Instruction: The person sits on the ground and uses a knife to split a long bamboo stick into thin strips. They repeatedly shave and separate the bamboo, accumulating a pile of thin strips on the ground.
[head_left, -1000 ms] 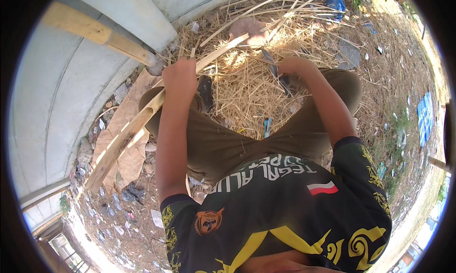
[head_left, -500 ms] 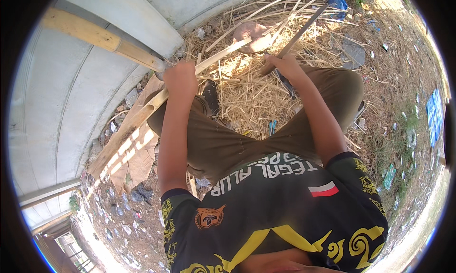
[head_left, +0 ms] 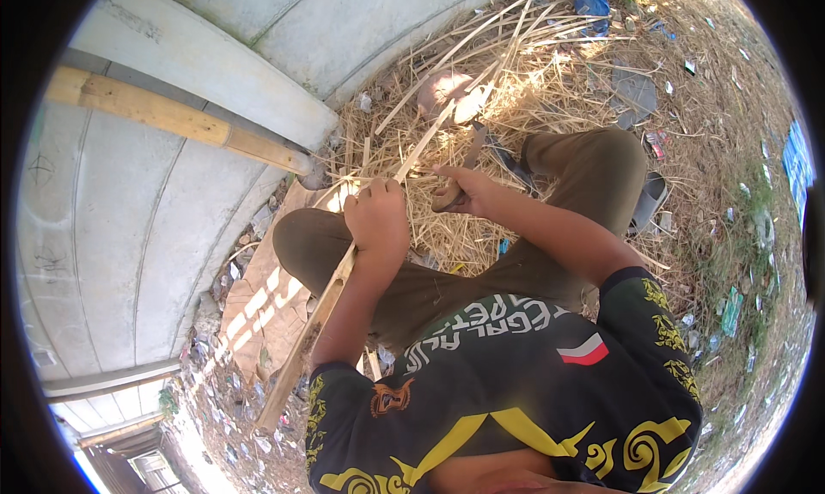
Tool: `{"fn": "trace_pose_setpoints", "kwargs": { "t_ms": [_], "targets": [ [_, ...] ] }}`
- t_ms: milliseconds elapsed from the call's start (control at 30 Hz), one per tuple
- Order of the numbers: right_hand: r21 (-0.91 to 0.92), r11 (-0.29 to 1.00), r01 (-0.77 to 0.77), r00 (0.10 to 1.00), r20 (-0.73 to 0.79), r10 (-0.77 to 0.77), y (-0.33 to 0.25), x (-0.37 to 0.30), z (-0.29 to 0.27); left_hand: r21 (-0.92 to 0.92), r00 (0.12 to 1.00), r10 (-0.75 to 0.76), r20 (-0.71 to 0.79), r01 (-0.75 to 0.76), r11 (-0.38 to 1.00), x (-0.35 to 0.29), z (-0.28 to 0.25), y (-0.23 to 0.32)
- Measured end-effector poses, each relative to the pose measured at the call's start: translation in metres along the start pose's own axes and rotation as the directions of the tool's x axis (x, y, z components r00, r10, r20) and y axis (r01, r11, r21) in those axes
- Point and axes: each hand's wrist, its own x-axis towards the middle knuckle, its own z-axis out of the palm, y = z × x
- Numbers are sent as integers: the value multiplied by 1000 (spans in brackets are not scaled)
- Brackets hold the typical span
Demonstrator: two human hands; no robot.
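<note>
My left hand [head_left: 378,217] is wrapped round a split bamboo strip [head_left: 316,329]. The strip runs slantwise from beside my left forearm, over my left thigh, to a pale far end near a reddish stone [head_left: 440,95]. Close by on the right, my right hand [head_left: 471,193] grips the wooden handle of a long-bladed knife [head_left: 473,150]. Its blade points away from me and looks foreshortened. A small gap shows between the knife hand and the bamboo. Some of my left fingers are hidden behind the hand.
Bamboo shavings [head_left: 455,236] cover the ground between my legs, with long thin strips [head_left: 524,43] beyond. A thick bamboo pole [head_left: 155,112] leans along the concrete wall [head_left: 120,236] at left. Flattened cardboard [head_left: 266,314] lies left; a blue plastic bag [head_left: 591,9] is at the far side.
The knife has swung in from the far right, and my right hand has come nearer the bamboo. My left hand and the strip have shifted right and toward me.
</note>
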Motion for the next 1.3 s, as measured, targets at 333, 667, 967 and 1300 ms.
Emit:
{"fn": "trace_pose_setpoints", "kwargs": {
  "t_ms": [333,667,967,1300],
  "targets": [
    [257,963,82,979,159,-126,-28,-10,9,-335,982,-140,-127,90,938,-55,-47,17],
    [381,888,256,958,20,-285,-51,12,-18,-485,594,-722,-355,544,685,-95,-146,-47],
    [505,816,283,936,38,-349,-72,-26,-12,-899,80,-947,312,-299,-321,-253,-80,-180],
    [552,781,293,891,139,-432,-70,-44,-3,-945,718,-663,-213,-324,-48,-151,-72,-68]
  ]
}}
